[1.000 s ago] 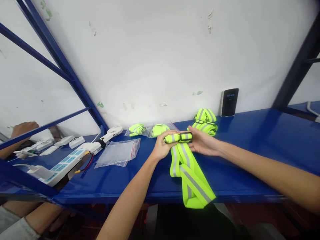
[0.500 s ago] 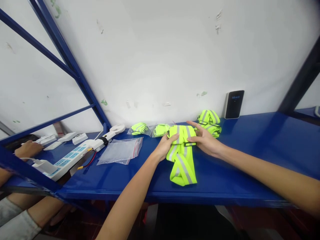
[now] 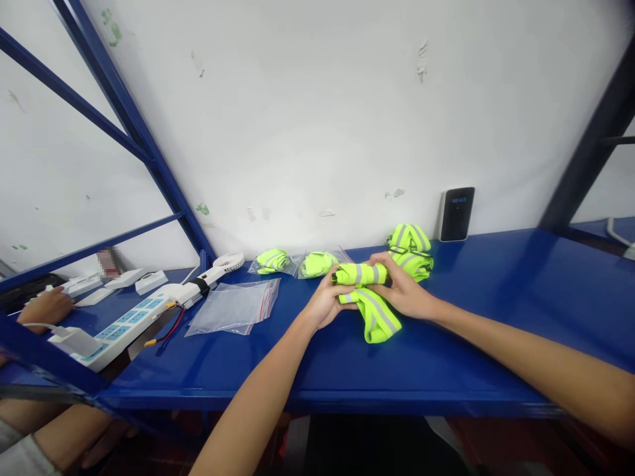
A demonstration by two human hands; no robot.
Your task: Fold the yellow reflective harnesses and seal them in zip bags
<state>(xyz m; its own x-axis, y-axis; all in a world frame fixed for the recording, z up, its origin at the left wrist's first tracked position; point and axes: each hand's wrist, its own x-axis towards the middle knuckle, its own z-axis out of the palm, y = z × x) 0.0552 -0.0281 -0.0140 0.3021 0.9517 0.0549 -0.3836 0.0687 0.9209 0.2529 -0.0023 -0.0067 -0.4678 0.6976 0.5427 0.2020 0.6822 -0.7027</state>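
Note:
Between my two hands is a fluorescent yellow reflective strap (image 3: 360,274) with grey stripes, partly rolled into a bundle. My left hand (image 3: 325,301) grips the roll's left end, thumb across its near side. On the right end, my right hand (image 3: 401,289) is closed around it with the fingers over the top. A loose tail of the strap hangs below the roll toward the blue table (image 3: 446,357). Behind my right hand lie more rolled yellow straps (image 3: 411,254). Two yellow strap bundles in clear bags, one nearer (image 3: 317,264) and one farther left (image 3: 272,260), rest by the wall.
Clear zip bags (image 3: 233,306) lie in a stack left of my hands. Beyond them are a white power strip (image 3: 129,324), a small white fan (image 3: 228,262) and a blue frame post (image 3: 163,185). A black-faced clock device (image 3: 456,213) leans by the wall. Another person's hand (image 3: 48,308) is at far left.
The strap's flat, folded upper part has been turned into a tighter roll, and its hanging tail is shorter. My right hand's fingers have closed over it. The view has shifted slightly.

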